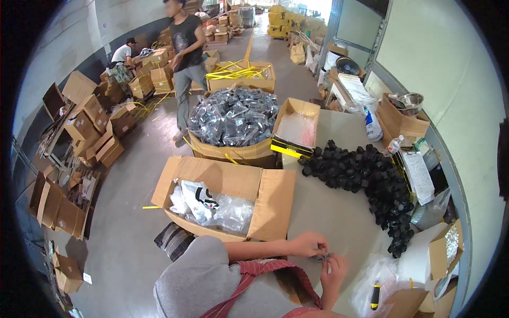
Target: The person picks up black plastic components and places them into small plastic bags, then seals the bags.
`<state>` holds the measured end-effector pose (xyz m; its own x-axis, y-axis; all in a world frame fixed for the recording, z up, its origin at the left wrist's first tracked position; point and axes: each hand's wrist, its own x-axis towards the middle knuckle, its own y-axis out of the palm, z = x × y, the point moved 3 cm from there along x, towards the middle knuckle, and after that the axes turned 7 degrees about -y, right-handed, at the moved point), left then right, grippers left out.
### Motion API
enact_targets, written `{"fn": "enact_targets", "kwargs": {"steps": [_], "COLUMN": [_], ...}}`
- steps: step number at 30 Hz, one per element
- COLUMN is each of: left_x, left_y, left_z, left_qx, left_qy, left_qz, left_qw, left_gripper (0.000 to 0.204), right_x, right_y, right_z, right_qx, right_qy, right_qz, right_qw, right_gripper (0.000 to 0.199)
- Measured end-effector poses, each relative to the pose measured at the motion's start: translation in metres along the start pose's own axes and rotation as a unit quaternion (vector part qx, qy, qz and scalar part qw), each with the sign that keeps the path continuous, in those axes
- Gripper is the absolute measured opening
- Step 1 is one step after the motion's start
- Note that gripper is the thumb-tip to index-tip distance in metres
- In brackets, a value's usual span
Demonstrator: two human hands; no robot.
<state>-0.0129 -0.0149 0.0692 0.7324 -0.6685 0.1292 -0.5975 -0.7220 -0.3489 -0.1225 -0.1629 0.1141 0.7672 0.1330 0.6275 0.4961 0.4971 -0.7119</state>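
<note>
Both hands are meeting low over the near edge of the grey worktop [339, 212], working on one small dark piece [323, 256] that is sitting between them. The left hand [307, 245] is reaching in from the left with its fingers pinched together on that piece, while the right hand [334, 273] is coming up from below with its fingertips curled onto the same piece, so each grip is clamped on it; the piece itself is too small and blurred to say exactly what it is or whether a clear wrapper is around it. It looks like one of the many black parts [366, 175] that are lying in a long heap across the worktop, well beyond the hands. Judging from this, the step in hand is the fitting or bagging of a single part, held just above the worktop. The next move, as I judge it, is calling for a steady pinch from one hand while the other is finishing the small finger work, then somewhere to drop the piece: an open carton of clear bags [222, 199] is standing just left of the hands, and a heaped box of shiny packed bags [233, 119] is sitting farther off.
</note>
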Motion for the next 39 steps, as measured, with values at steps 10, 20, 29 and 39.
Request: {"fn": "enact_targets", "kwargs": {"steps": [10,20,29,39], "left_x": [-0.002,0.0,-0.003,0.0], "left_y": [-0.009,0.002,-0.002,-0.03], "left_z": [-0.016,-0.021,-0.04,-0.034], "left_qx": [-0.085,0.112,0.084,0.085], "left_qy": [-0.043,0.128,0.171,-0.02], "left_qz": [-0.034,-0.076,-0.091,-0.083], "left_qw": [0.995,0.982,0.977,0.993], "left_gripper": [0.014,0.009,0.01,0.01], "right_x": [-0.004,0.005,0.004,-0.007], "right_y": [0.0,0.001,0.006,-0.006], "right_z": [-0.004,0.01,0.002,0.0], "right_qx": [0.04,0.041,0.048,0.042], "right_qy": [0.049,0.111,0.069,0.064], "right_qz": [-0.038,-0.03,-0.001,-0.016], "right_qw": [0.997,0.992,0.996,0.997], "right_gripper": [0.011,0.021,0.014,0.011]}}
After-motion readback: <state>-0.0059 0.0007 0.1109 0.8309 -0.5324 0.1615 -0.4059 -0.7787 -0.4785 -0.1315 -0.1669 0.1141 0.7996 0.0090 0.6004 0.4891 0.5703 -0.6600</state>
